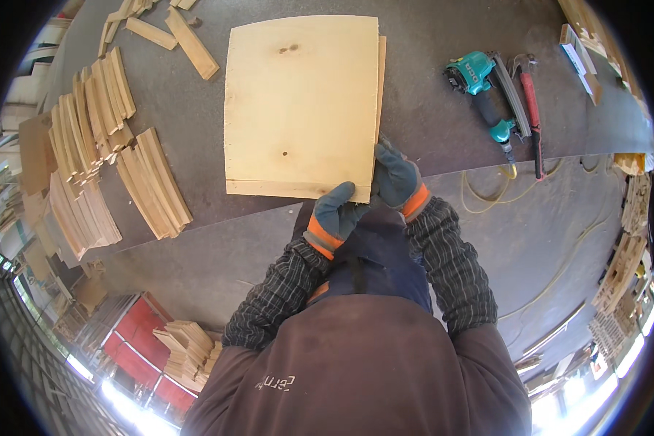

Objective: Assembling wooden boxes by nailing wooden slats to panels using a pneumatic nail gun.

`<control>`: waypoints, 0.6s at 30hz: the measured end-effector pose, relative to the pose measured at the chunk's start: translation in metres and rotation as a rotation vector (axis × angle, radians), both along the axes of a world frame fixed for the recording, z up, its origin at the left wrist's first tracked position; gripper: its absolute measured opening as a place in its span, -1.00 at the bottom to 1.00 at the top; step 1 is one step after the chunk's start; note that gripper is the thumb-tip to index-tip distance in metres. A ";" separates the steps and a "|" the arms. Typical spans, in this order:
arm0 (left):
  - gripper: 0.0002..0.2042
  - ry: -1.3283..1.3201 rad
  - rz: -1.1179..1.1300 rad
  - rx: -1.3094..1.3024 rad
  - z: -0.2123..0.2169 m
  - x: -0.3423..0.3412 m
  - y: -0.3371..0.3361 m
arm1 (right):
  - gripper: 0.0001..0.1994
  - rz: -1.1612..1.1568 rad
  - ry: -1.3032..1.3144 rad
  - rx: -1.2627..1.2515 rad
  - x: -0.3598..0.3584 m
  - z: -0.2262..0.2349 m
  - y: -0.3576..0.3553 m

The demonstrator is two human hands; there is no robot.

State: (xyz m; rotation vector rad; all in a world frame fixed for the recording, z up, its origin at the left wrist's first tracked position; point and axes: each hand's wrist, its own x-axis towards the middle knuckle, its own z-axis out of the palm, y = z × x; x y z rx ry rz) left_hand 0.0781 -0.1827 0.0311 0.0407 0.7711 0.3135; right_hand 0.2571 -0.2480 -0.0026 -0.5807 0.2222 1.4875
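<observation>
A pale wooden panel [301, 109] with a few dark knots lies at the near side of the dark table. Along its near edge runs a narrow wooden strip [280, 188], and another board edge [381, 87] shows past its right side. My left hand [336, 218], in a grey and orange work glove, grips the near right corner, thumb on top and fingers mostly hidden below. At the right edge by that same corner, my right hand [397, 179], gloved alike, is closed against the wood. Part of its fingers is hidden.
A teal nail gun [479, 80] with a yellow air hose [512, 173] lies to the right, beside a red-handled tool [532, 109]. Several stacks of curved wooden strips [152, 182] cover the table's left. Loose wood pieces [192, 43] lie at the far left.
</observation>
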 end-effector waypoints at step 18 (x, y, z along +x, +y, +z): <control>-0.56 0.064 -0.063 0.095 0.014 0.003 0.002 | -0.41 0.007 0.038 0.017 -0.024 -0.004 -0.017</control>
